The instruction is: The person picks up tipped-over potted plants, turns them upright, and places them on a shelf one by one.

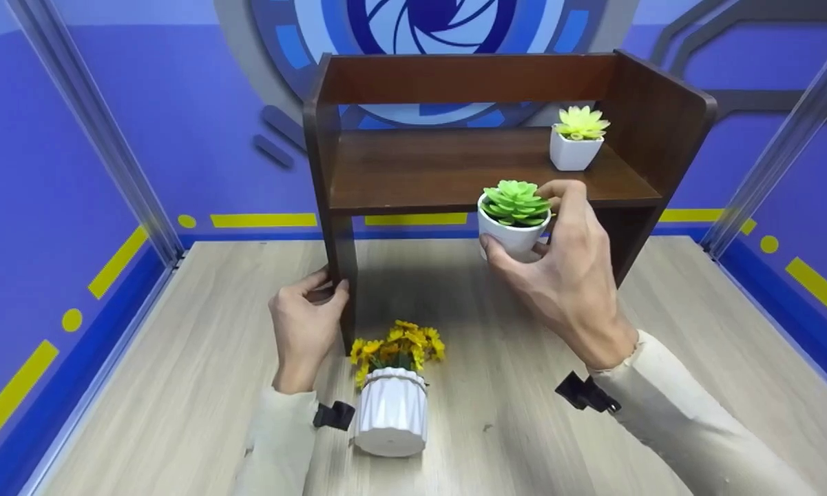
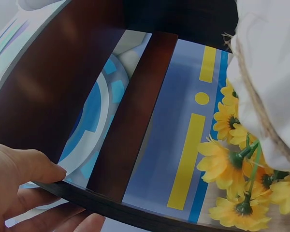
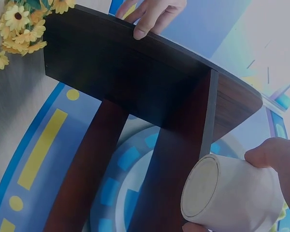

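My right hand [image 1: 571,275] grips a green succulent in a round white pot [image 1: 513,231], thumb on the near side. It is held up at the front edge of the dark brown wooden shelf [image 1: 454,169]. In the right wrist view the white pot's [image 3: 232,193] pale base faces the camera. My left hand [image 1: 308,324] pinches the front edge of the shelf's left side panel, thumb on one face and fingers behind, as the left wrist view also shows. Beside the left wrist, a ribbed white pot with yellow flowers [image 1: 391,406] is on the table.
A yellow-green succulent in a square white pot [image 1: 577,148] sits at the right end of the upper board. The shelf stands on a light wood table [image 1: 200,344]. Blue printed walls [image 1: 179,124] enclose the back and both sides.
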### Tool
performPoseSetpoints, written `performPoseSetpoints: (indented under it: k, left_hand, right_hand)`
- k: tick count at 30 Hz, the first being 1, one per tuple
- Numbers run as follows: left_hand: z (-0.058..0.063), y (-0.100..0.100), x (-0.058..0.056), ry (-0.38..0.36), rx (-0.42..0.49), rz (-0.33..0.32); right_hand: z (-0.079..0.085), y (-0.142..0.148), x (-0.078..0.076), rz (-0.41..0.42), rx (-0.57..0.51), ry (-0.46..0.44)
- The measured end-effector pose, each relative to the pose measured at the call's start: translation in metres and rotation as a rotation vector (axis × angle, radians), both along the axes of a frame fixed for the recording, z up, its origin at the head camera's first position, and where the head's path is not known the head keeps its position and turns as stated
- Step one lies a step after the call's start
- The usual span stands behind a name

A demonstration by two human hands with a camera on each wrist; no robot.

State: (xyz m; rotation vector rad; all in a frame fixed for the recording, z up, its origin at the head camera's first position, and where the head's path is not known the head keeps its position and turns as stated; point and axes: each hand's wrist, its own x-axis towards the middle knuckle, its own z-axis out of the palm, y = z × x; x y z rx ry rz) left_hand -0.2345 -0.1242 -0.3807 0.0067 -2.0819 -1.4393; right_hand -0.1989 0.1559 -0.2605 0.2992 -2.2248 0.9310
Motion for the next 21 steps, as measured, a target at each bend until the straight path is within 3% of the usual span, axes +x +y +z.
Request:
performPoseSetpoints:
  k: [21]
  left_hand:
    - [0.0,-0.001,0.0,-0.002,0.018,-0.021]
  right_hand:
    - [0.022,-0.001,-0.021,0.002,-0.011,0.041]
